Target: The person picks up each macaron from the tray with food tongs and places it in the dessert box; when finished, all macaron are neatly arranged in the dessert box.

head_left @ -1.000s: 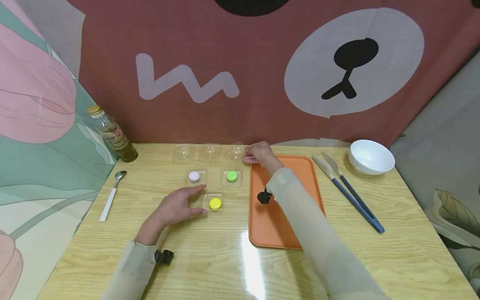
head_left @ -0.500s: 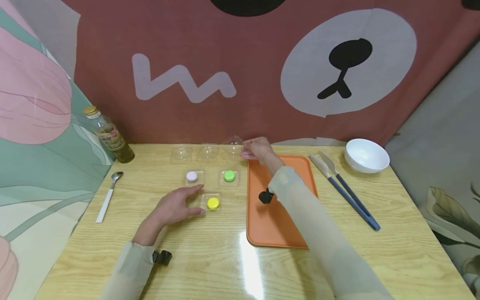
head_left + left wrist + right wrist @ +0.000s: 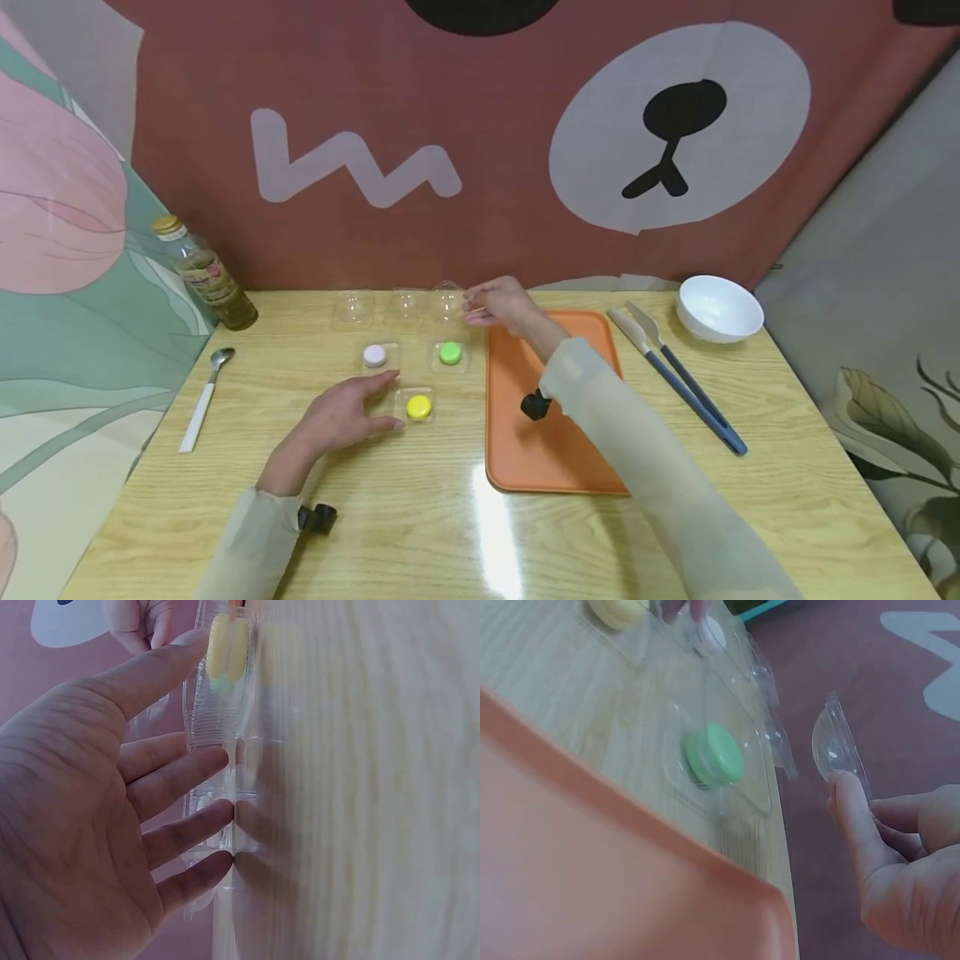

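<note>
My right hand [image 3: 506, 304] pinches a clear domed plastic lid [image 3: 838, 746] by its edge, thumb on one side and fingers on the other. The lid is raised above the back of the table, beside two more clear domed lids [image 3: 353, 307]. My left hand [image 3: 337, 421] is spread, thumb and fingertips near the clear base under a yellow macaron [image 3: 419, 407], holding nothing. Behind that one sit a green macaron [image 3: 450, 353] and a pale lilac macaron [image 3: 374, 356], each on its own clear square base.
An orange tray [image 3: 525, 450] lies under my right forearm. Right of it are blue-handled tongs [image 3: 693, 400] and a white bowl [image 3: 720, 310]. At the left stand a bottle [image 3: 210, 279] and, lying down, a white-handled spoon [image 3: 198, 412]. A printed cloth hangs along the back edge.
My right hand has lifted the domed lid off the table and shifted it left, closer to the middle lid. The left hand keeps its place; the head view drifts slightly.
</note>
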